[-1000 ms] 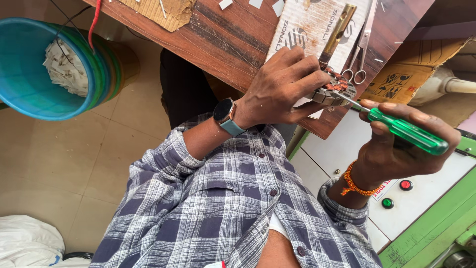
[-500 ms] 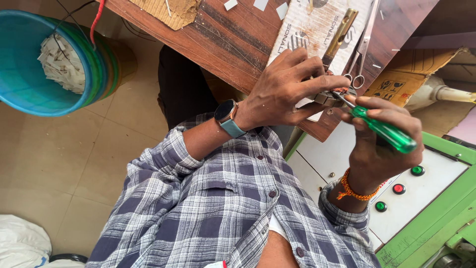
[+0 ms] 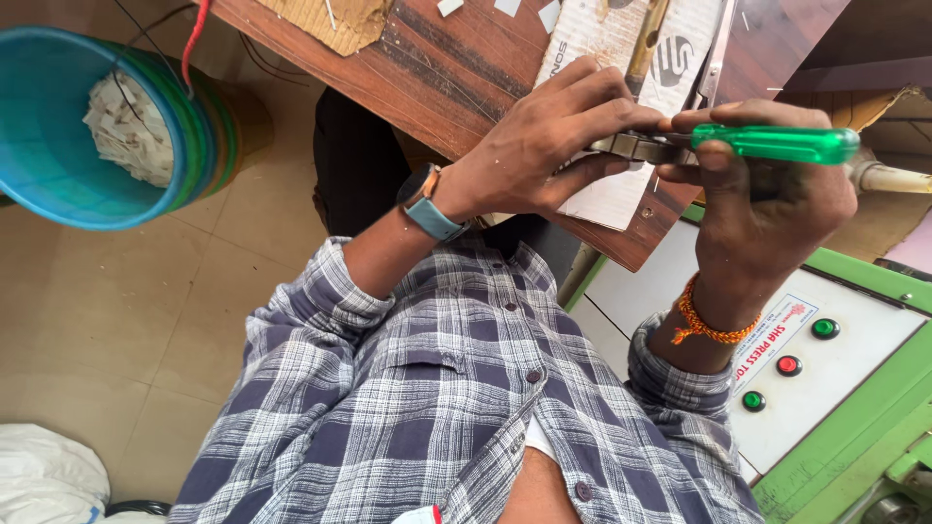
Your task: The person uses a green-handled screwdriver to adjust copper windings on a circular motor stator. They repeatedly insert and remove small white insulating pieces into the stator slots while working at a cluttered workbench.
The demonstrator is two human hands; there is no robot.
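bucket (image 3: 58,184) left of table (image 3: 437,78)

Left hand (image 3: 544,146) curled, fingers pinched, wrist extended forward. Right hand (image 3: 767,194) fisted, thumb forward, wrist raised.

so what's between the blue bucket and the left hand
In the head view, between the blue bucket and the left hand lies a stretch of dark wooden tabletop, with a piece of brown cardboard on it.
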